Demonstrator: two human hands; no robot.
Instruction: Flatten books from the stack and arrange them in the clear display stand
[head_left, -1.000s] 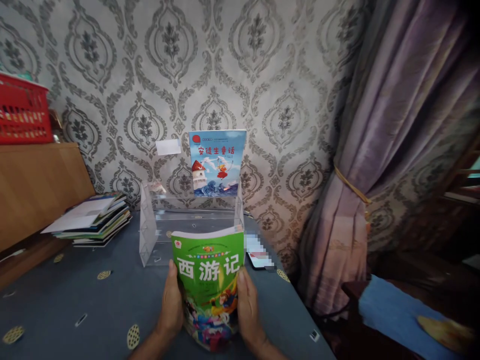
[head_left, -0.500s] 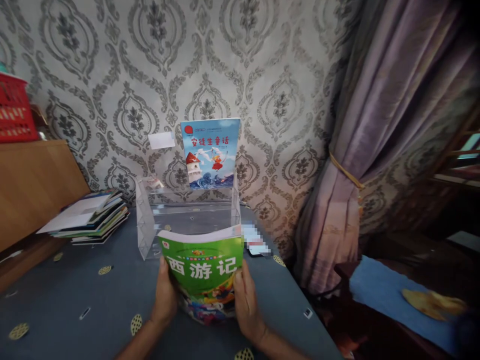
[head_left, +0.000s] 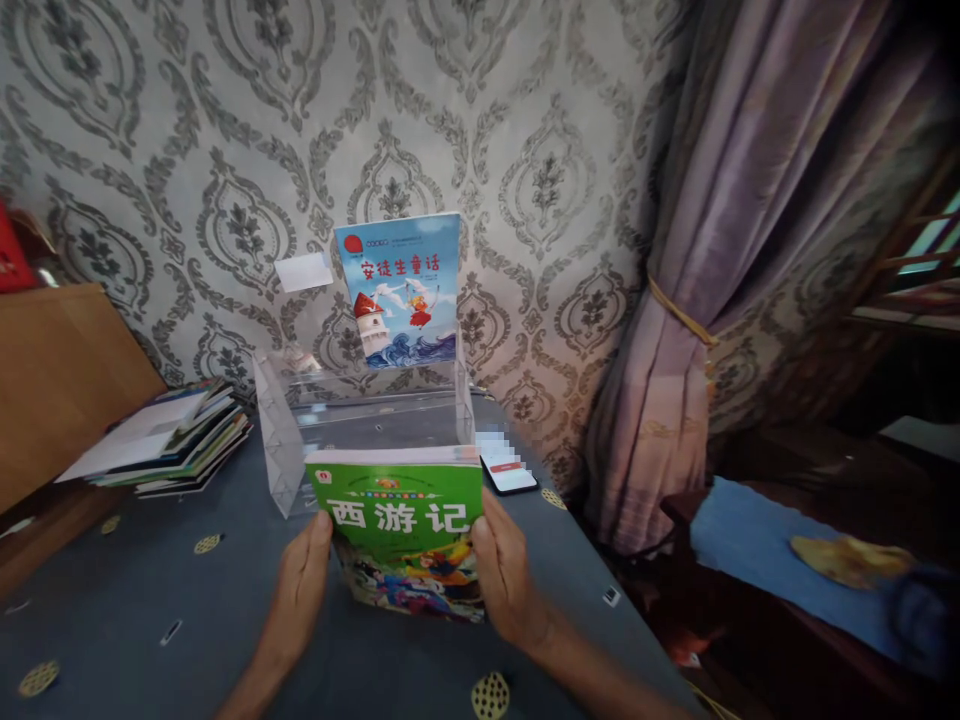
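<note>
A green-covered book with white Chinese characters stands upright between my two hands, its cover towards me. My left hand presses against its left edge, and my right hand grips the right edge with the thumb near the cover. Just beyond it is a clear plastic rack, its lower front partly hidden by the book. On the rack's back tier leans a blue book with red characters, a tower and a figure over waves.
At left, a stack of books and papers lies beside a wooden panel. A phone rests right of the rack. The patterned wall and a tied curtain bound the dark tabletop. A blue cloth is at lower right.
The green book, bowed before, is now flatter and squarer between my hands. My view has shifted slightly, so the rack and blue book appear further left.
</note>
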